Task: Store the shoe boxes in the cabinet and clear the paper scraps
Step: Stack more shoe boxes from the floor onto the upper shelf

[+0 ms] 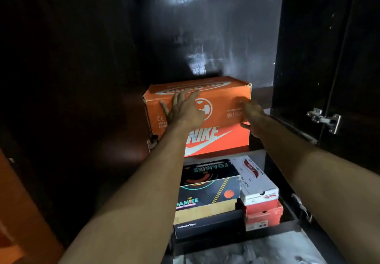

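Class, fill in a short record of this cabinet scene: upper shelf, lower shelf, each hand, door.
upper shelf: orange box stacked on Nike box
lower shelf: Foamies box on a black box; white Skechers box on a red box
left hand: flat on the orange box
right hand: against its front right, blurred
cabinet door: open, at right

Upper cabinet shelf [261,94]: one shoe box [218,103] stacked on Nike box [222,138]. Lower shelf: Foamies box [207,181] on Onitsuka Tiger box [205,225], left; Skechers box [257,181] on another box [265,212], right.
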Demonstrator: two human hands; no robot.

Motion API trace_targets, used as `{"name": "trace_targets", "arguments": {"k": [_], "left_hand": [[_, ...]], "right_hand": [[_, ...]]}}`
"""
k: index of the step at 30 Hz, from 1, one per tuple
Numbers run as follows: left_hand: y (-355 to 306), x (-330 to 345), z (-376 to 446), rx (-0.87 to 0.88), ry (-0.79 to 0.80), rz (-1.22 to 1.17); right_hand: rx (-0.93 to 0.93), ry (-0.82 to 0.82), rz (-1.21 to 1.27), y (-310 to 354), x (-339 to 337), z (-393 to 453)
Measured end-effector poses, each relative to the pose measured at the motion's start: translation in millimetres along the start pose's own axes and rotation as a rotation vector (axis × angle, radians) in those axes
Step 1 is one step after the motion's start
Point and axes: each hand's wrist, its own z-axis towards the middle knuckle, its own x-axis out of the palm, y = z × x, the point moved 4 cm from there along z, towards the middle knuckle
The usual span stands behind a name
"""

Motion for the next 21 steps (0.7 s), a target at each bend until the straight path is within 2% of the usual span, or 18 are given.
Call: {"name": "trace_targets", "arguments": {"k": [5, 10, 12, 18, 21], "left_hand": [[4, 5, 3, 0.028, -0.055, -0.042], [-17, 7, -28, 0.140, -0.359, -0.324], [-41, 14, -50, 0.198, -0.406, -0.393], [-142, 68, -120, 0.499, -0.236, -0.630], [-197, 96, -169, 0.624, -0.071, -0.796]], "right_hand": [[-0.008, -0.070, -0.017, -1, -16, -4], [-0.210, -0.115, -0.111, 12, -55, -42], [-0.275, -0.104, -0.151, 11, -75, -68], [-0.309, -0.121, -0.309, -14, -166, -159], [-0.286, -0.187, -0.391, -32, -226, -207]]}}
